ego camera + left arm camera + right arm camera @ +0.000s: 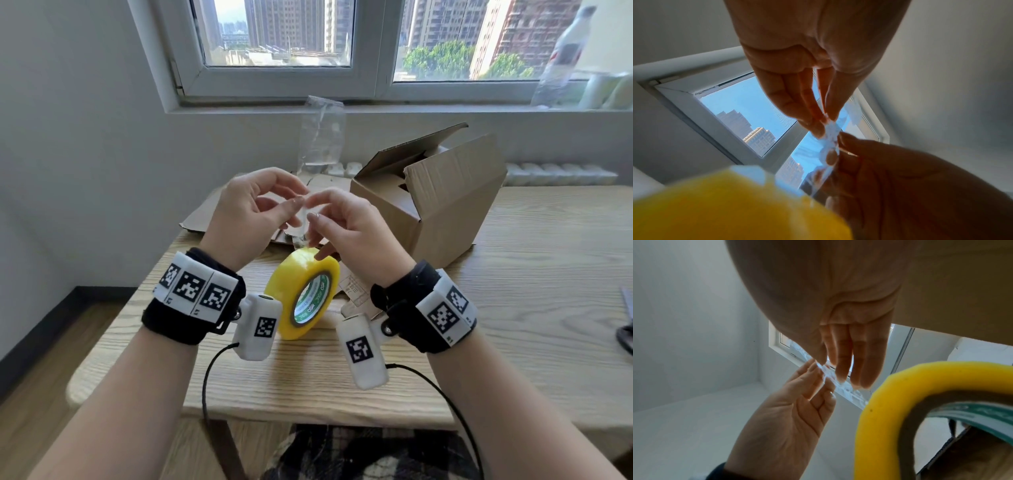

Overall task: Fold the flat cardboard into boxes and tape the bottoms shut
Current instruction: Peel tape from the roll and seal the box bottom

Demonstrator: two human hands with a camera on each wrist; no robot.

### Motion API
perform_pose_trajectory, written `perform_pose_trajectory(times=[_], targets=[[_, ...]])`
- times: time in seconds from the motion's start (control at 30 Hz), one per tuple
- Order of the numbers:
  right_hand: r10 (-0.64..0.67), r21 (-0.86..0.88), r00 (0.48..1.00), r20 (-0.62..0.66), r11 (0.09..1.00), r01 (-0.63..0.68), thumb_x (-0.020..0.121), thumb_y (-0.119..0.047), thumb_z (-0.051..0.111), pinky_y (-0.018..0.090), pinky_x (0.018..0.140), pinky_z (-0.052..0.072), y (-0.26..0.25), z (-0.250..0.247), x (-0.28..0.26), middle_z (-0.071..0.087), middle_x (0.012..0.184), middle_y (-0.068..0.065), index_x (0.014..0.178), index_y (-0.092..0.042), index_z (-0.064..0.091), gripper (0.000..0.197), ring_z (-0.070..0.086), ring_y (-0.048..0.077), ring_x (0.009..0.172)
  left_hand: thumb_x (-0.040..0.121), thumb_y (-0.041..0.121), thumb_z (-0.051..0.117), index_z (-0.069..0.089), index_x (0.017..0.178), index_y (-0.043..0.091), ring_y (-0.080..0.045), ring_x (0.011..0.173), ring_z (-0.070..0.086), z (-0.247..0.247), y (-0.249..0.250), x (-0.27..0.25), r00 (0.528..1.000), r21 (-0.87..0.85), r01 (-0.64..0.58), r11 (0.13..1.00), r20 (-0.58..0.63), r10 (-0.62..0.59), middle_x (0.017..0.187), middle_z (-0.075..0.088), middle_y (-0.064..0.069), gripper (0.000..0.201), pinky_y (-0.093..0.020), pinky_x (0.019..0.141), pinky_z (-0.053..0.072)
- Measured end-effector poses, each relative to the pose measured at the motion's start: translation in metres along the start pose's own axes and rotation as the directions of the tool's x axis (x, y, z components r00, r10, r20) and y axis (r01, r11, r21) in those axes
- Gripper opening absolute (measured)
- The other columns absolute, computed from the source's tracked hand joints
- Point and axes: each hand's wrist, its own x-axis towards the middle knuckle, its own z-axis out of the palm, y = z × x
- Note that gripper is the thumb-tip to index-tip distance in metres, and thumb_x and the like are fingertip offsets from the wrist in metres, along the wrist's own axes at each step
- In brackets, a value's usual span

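A crumpled strip of clear adhesive tape [301, 219] is pinched between both hands above a light wooden table [513, 308]. The upper end of the strip is held by the left hand [246, 212] between thumb and curled fingertips, while the part just below is pinched by the right hand [349, 229], whose lower fingers are stretched down toward a fat yellow roll of tape with a green-printed core [303, 294]. The roll is seen standing on edge on the table, directly under the hands, and the strip runs down to its top. In the left wrist view the twisted, translucent strip [830, 139] is seen against the window, gripped by the fingertips [816, 128] of the left hand, with the blurred roll [735, 207] below. Behind the hands, a flat sheet of brown cardboard [212, 212] lies on the table, and to its right an erected brown cardboard box [442, 205] stands with its flaps raised. A clear plastic bag [320, 137] stands against the wall under the window.
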Motion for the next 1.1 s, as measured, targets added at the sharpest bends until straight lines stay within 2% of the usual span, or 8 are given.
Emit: perform_pose_trajectory(times=[0.1,0.17,0.37,0.47,0.63,0.83,0.97,1.1], targets=[[-0.028,-0.081,1.000,0.001,0.996,0.028,0.098,-0.006,0.057,0.034,0.061,0.061,0.002,-0.001,0.003,0.067,0.078,0.014,0.100,-0.004,0.068,0.012,0.069,0.029,0.075,0.091,0.010,0.068,0.069,0.096,0.015,-0.017,0.066,0.070,0.000,-0.003,0.000,1.000,-0.002,-0.020,1.000,0.010,0.020,0.081,0.068,-0.002,0.007,-0.021,0.061,0.054],[-0.050,-0.109,0.999,-0.001,0.993,0.050,0.098,-0.006,0.058,0.033,0.060,0.061,0.002,-0.002,0.004,0.067,0.077,0.014,0.097,-0.004,0.069,0.011,0.068,0.028,0.073,0.091,0.010,0.067,0.068,0.096,0.016,-0.016,0.065,0.070,0.000,-0.005,0.001,1.000,-0.012,-0.019,1.000,0.011,0.019,0.081,0.068,-0.003,0.008,-0.021,0.062,0.053],[-0.102,-0.171,0.995,-0.017,0.980,0.097,0.095,0.000,0.057,0.038,0.057,0.060,0.002,-0.001,0.005,0.066,0.072,0.010,0.091,-0.006,0.066,0.012,0.067,0.024,0.067,0.093,0.011,0.066,0.067,0.097,0.018,-0.020,0.066,0.069,0.001,-0.006,0.001,0.998,-0.008,-0.053,0.999,0.034,0.054,0.076,0.069,-0.005,0.009,-0.024,0.063,0.054],[-0.148,-0.214,0.986,-0.080,0.968,0.128,0.092,-0.002,0.058,0.041,0.058,0.059,0.004,0.001,0.005,0.067,0.069,0.005,0.086,-0.008,0.067,0.013,0.067,0.022,0.065,0.093,0.010,0.066,0.068,0.098,0.015,-0.020,0.067,0.069,0.000,-0.007,0.002,0.998,0.016,-0.062,0.998,0.028,0.062,0.074,0.070,-0.006,0.007,-0.025,0.065,0.054],[-0.242,-0.288,0.949,-0.204,0.941,0.179,0.084,-0.014,0.058,0.044,0.058,0.055,0.009,0.007,0.002,0.065,0.065,0.001,0.077,-0.009,0.066,0.012,0.065,0.021,0.061,0.090,0.011,0.070,0.071,0.094,0.013,-0.017,0.065,0.070,0.005,-0.007,0.000,0.996,0.034,-0.048,0.998,-0.072,0.051,0.071,0.071,-0.002,0.005,-0.026,0.065,0.054],[-0.305,-0.386,0.914,-0.266,0.903,0.189,0.085,-0.016,0.061,0.041,0.058,0.054,0.010,0.010,-0.001,0.064,0.065,-0.004,0.076,-0.012,0.067,0.012,0.062,0.015,0.061,0.088,0.012,0.073,0.072,0.086,0.018,-0.011,0.063,0.071,0.011,-0.006,-0.002,0.981,0.100,0.004,0.995,-0.194,0.016,0.068,0.072,0.003,0.005,-0.030,0.065,0.058],[-0.324,-0.416,0.892,-0.314,0.892,0.177,0.084,-0.018,0.061,0.041,0.057,0.053,0.011,0.014,-0.004,0.064,0.064,-0.004,0.074,-0.012,0.065,0.012,0.061,0.015,0.060,0.087,0.008,0.073,0.071,0.081,0.019,-0.013,0.060,0.071,0.017,-0.004,-0.004,0.959,0.026,0.088,0.996,-0.273,-0.077,0.068,0.071,0.000,0.013,-0.039,0.066,0.061],[-0.284,-0.388,0.902,-0.324,0.910,0.147,0.081,-0.020,0.059,0.041,0.059,0.054,0.008,0.010,-0.003,0.064,0.063,-0.005,0.073,-0.013,0.068,0.014,0.062,0.016,0.060,0.087,0.004,0.070,0.071,0.081,0.016,-0.019,0.062,0.071,0.013,0.001,-0.001,0.969,0.020,0.106,0.994,-0.226,-0.099,0.066,0.070,-0.005,0.014,-0.045,0.068,0.061]])
